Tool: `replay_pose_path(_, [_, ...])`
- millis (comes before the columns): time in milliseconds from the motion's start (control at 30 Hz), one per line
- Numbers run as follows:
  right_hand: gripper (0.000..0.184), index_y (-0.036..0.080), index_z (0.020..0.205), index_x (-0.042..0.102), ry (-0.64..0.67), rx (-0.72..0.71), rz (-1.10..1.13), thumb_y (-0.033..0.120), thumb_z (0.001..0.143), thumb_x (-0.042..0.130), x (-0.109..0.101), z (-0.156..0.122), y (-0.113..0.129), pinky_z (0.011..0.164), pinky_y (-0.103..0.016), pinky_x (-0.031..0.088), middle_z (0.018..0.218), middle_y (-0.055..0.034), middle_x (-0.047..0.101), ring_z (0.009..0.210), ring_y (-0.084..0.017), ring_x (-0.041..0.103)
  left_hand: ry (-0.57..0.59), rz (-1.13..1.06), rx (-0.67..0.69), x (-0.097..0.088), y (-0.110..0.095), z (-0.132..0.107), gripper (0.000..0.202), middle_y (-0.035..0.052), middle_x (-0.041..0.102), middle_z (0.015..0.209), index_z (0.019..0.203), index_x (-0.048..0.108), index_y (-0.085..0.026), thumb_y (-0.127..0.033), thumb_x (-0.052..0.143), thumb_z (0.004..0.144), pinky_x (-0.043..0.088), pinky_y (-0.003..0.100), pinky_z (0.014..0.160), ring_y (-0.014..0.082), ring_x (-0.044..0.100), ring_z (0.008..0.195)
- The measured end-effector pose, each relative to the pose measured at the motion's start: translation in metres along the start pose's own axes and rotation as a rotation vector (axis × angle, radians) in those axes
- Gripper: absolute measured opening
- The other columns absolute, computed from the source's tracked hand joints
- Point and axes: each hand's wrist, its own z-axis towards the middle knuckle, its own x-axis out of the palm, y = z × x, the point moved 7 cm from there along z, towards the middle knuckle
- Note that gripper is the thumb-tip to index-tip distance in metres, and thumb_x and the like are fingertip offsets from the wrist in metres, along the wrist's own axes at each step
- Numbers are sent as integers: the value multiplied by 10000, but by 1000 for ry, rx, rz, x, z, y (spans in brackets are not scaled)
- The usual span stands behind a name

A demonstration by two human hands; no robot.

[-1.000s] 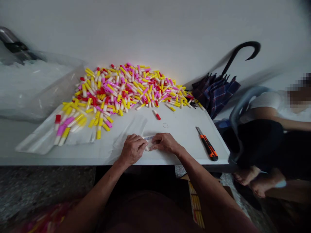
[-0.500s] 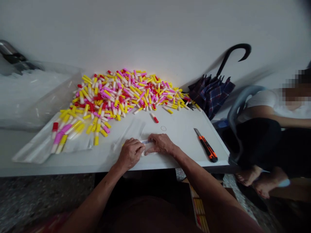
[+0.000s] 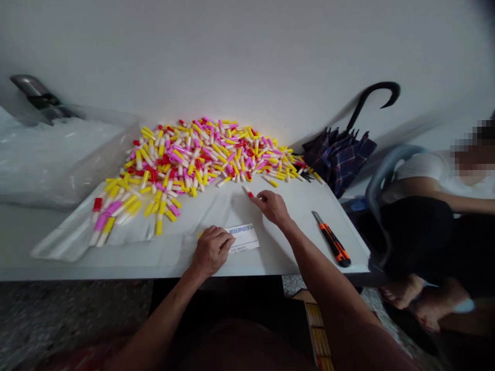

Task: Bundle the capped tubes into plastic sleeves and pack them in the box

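My left hand is closed, fingers pinching the left end of a small clear packet with a white printed label that lies flat near the table's front edge. My right hand has reached forward, its fingertips touching a lone red-capped white tube on the white table. Behind it spreads a big heap of several yellow-, pink- and red-capped white tubes.
Clear plastic bags holding a few tubes lie at the left, a large clear bag behind them. An orange utility knife rests at the right. A folded plaid umbrella leans at the wall. Another person sits at the right.
My right hand has let go of the labelled packet and moved forward to the lone red-capped tube. My left hand stays on the packet.
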Motion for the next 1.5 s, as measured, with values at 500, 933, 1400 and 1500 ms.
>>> replay_pose_path(500, [363,156,1014,734,-49,103,693,496,894,695,-28,-35,-35,720,-302,532,886,-75,774,765,-183,675,-11,5,-1,-1,0,0,197,30,716,865,887,708,-218,-261,587,1036,466,390,818,202,599,836])
replay_pose_path(933, [285,177,1148,699,243,-116,381,360,933,731,28,-85,25,701,-285,468,847,-21,722,716,-152,615,-33,5,11,-4,-4,1,179,36,708,869,908,716,-217,-244,590,1032,481,385,831,205,614,853])
replay_pose_path(1400, [214,185,922,693,332,-202,125,335,1026,583,24,-131,33,664,-274,404,836,-37,671,704,-147,550,-53,13,25,-5,-3,0,184,39,706,889,898,696,-213,-249,580,1036,487,393,835,203,612,871])
replay_pose_path(1500, [241,185,879,685,345,-165,139,343,1021,570,20,-131,29,632,-271,391,769,-29,656,676,-150,538,-49,17,27,-5,-3,0,188,41,712,897,906,701,-213,-261,578,1040,484,395,840,202,610,870])
